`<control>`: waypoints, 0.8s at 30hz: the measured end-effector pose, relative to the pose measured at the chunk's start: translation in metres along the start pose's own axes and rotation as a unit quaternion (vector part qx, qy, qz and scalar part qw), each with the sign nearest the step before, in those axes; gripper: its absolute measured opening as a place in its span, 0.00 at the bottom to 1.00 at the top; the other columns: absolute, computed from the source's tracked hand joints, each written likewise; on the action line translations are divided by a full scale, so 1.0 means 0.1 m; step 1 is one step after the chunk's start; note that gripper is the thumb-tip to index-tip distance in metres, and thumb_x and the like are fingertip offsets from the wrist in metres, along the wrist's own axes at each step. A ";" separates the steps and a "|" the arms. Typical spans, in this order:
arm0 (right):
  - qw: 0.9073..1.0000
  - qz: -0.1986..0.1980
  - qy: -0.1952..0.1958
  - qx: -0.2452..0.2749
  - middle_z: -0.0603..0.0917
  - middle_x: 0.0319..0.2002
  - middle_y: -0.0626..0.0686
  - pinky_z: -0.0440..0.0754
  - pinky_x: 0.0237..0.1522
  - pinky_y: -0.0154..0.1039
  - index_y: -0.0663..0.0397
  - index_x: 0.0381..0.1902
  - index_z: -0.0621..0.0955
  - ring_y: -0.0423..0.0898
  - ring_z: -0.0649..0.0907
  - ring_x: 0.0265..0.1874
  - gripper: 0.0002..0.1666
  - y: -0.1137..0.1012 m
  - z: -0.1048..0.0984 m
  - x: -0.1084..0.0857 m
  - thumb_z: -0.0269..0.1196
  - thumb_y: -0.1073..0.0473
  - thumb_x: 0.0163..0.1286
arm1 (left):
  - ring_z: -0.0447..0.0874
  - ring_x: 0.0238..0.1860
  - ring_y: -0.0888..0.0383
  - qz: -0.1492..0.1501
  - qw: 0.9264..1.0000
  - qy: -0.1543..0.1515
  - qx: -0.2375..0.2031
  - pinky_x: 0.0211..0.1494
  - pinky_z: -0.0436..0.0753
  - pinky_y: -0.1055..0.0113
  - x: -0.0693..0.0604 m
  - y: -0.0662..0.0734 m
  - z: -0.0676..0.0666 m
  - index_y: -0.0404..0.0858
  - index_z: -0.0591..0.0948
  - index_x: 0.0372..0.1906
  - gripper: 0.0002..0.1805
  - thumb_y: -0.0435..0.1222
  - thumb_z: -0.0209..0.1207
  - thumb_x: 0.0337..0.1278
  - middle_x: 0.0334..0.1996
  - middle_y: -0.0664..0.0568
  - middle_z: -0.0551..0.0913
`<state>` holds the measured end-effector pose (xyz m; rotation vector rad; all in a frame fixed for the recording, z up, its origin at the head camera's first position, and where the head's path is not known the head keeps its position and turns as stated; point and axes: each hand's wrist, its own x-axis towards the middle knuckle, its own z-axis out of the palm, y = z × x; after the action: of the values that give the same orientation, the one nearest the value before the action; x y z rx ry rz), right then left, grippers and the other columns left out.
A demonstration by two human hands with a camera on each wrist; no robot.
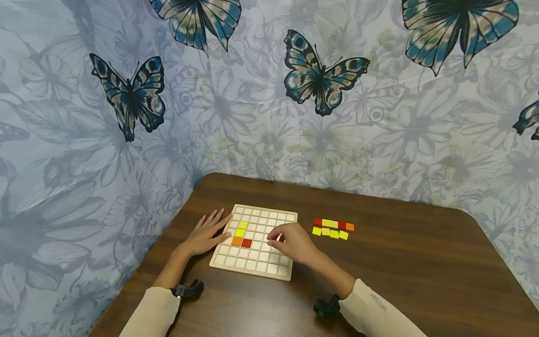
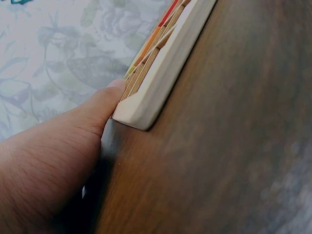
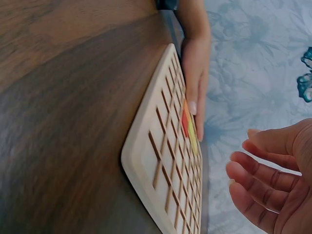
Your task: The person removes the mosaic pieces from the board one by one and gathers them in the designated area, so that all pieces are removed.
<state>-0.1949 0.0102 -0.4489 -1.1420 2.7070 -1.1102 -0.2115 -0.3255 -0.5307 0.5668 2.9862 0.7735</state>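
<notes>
A pale wooden grid board [image 1: 257, 265] lies flat on the table. In its left part sit two yellow tiles [image 1: 240, 232], an orange tile [image 1: 237, 241] below them and a red tile [image 1: 246, 243] beside the orange one. My left hand [image 1: 206, 235] rests at the board's left edge, fingers extended, its thumb touching the rim near the tiles. Over the board's right half hovers my right hand [image 1: 296, 243], fingers loosely bent. The right wrist view shows the right hand [image 3: 273, 180] raised off the board, with no tile visible in its fingers.
Right of the board, two rows of loose tiles lie on the brown table [image 1: 400, 262]: red, yellow and orange tiles [image 1: 350, 227] in the upper row, several yellow tiles [image 1: 334, 234] in the lower. Behind the table hangs a butterfly-patterned cloth [image 1: 252, 131].
</notes>
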 end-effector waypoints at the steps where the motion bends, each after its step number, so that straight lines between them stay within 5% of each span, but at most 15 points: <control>1: 1.000 0.000 -0.003 -0.002 0.88 0.31 0.45 0.78 0.29 0.32 0.55 0.38 0.91 0.38 0.81 0.26 0.04 -0.02 0.03 0.02 0.70 0.62 0.67 | 0.39 0.80 0.36 0.000 1.000 0.000 0.000 0.76 0.35 0.33 0.00 0.00 0.00 0.45 0.56 0.82 0.39 0.54 0.53 0.75 0.81 0.39 0.47; 24: 0.999 0.023 -0.019 -0.040 0.85 0.25 0.43 0.74 0.24 0.30 0.53 0.34 0.91 0.36 0.76 0.22 0.02 0.06 0.55 0.41 0.73 0.63 0.63 | 0.39 0.81 0.37 -0.006 1.000 -0.005 0.000 0.76 0.35 0.34 0.00 -0.03 0.01 0.46 0.56 0.82 0.39 0.56 0.52 0.74 0.81 0.40 0.46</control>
<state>-0.2147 -0.0461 -0.4831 -1.0936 2.7566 -0.9713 -0.2124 -0.3276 -0.5334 0.5493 2.9767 0.7676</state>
